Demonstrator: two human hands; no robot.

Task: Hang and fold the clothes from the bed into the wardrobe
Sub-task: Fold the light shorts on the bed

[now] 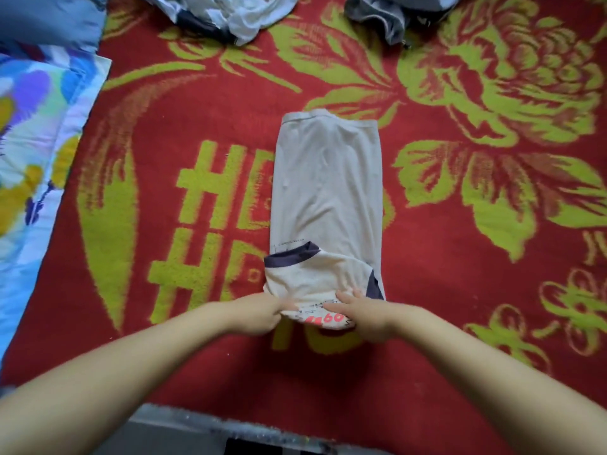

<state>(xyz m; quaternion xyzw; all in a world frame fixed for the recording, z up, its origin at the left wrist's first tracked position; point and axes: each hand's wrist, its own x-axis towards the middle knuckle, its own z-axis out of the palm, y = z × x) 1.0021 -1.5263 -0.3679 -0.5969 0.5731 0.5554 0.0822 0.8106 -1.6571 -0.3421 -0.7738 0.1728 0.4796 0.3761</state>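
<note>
1. At centre of the bed, on a red blanket [203,106] patterned with yellow-green flowers and characters, lies a beige T-shirt [326,185], folded into a long narrow strip that runs away from the viewer.
2. T-shirt, near end: a cream sleeve with dark navy trim [290,254] is folded across the strip; red and black print shows at the nearest edge, between the two hands.
3. Left hand [262,315]: fingers curled, pinching the near left corner of the T-shirt.
4. Right hand [363,315]: fingers curled over the near right corner of the T-shirt, gripping the cloth beside the print.
5. Far edge, left of centre: a crumpled heap of white and dark clothes [230,14], well apart from the T-shirt.
6. Far edge, right of centre: a crumpled grey garment [384,14].
7. Left side: a floral quilt [29,133] in blue, white, purple and yellow, lying beside the blanket.
</note>
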